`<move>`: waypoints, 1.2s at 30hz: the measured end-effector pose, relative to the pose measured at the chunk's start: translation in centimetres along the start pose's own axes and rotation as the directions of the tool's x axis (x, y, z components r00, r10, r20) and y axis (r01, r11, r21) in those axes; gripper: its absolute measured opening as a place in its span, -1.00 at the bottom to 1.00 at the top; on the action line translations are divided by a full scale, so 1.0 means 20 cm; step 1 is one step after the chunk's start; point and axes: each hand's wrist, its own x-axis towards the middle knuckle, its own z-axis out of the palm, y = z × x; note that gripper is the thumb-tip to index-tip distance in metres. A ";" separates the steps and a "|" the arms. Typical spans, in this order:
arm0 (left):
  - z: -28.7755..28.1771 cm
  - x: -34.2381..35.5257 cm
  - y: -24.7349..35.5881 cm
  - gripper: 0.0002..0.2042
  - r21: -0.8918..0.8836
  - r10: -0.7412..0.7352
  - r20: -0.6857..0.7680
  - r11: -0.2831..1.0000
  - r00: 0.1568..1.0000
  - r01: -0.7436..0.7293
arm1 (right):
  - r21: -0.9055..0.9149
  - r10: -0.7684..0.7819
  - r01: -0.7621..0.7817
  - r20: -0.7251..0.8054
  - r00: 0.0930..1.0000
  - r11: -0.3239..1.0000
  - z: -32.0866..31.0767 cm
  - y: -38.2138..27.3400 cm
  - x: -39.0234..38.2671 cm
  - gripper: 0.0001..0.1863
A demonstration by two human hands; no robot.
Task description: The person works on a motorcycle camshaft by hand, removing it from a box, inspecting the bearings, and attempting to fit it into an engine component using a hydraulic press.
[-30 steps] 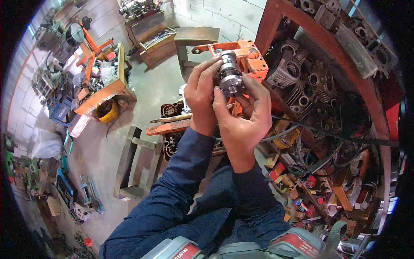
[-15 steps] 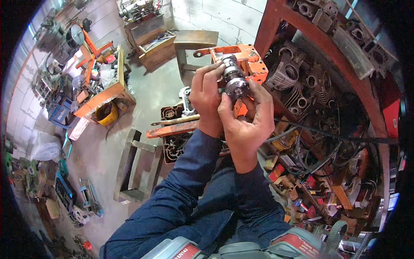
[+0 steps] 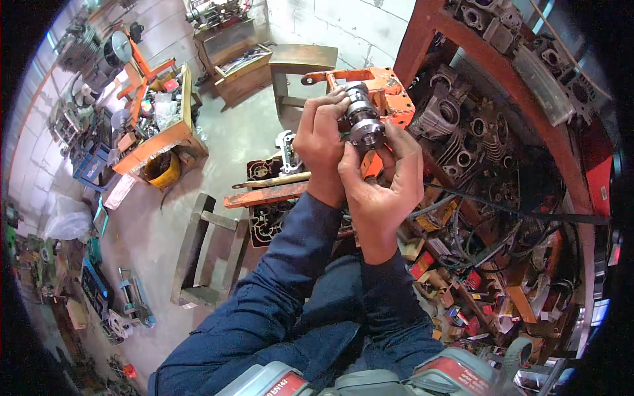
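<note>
A short, shiny metal camshaft with a round flanged end is held up in front of me, tilted with that end toward me. The fingers of my left hand close around its left side near the far end. From the near right, my right hand grips the flanged end between thumb and fingers. Right behind the camshaft stands an orange metal frame, partly covered by it. Below my left wrist lie an orange bar and a dark flat engine part with openings.
Cylinder heads crowd a red-brown rack on the right, with black cables and small boxes below. A dark stool lies on the floor at left. Further off are a cluttered orange workbench and a wooden bench.
Both hands and the camshaft have shifted very slightly to the right in the picture, as has part of the background. The grip on the camshaft looks the same.
</note>
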 end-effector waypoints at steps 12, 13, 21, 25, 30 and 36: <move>0.02 0.01 0.01 -0.83 0.011 0.011 -0.035 1.000 0.999 -0.011 | 0.008 0.000 0.000 0.016 1.000 1.000 -0.01 -0.01 0.01 -0.48; 0.01 0.01 0.02 -0.84 0.014 -0.007 -0.029 1.000 1.000 0.008 | 0.007 -0.001 0.001 0.017 1.000 1.000 -0.01 -0.01 0.01 -0.48; 0.01 0.00 0.03 -0.86 0.001 -0.023 -0.027 1.000 0.999 0.023 | 0.017 0.003 -0.003 0.001 1.000 1.000 -0.01 -0.01 0.01 -0.49; 0.00 0.01 0.03 -0.87 0.037 -0.051 0.001 0.998 0.999 0.051 | -0.039 -0.007 0.007 0.009 1.000 0.999 -0.01 0.00 0.00 -0.49; 0.00 0.00 0.01 -0.87 0.023 -0.058 -0.004 0.998 0.998 0.058 | 0.005 0.002 -0.002 0.003 1.000 1.000 0.00 -0.01 0.00 -0.50; 0.01 0.00 0.03 -0.87 0.029 -0.070 -0.001 0.997 0.998 0.070 | 0.023 0.018 -0.018 0.001 1.000 1.000 -0.01 0.00 0.01 -0.49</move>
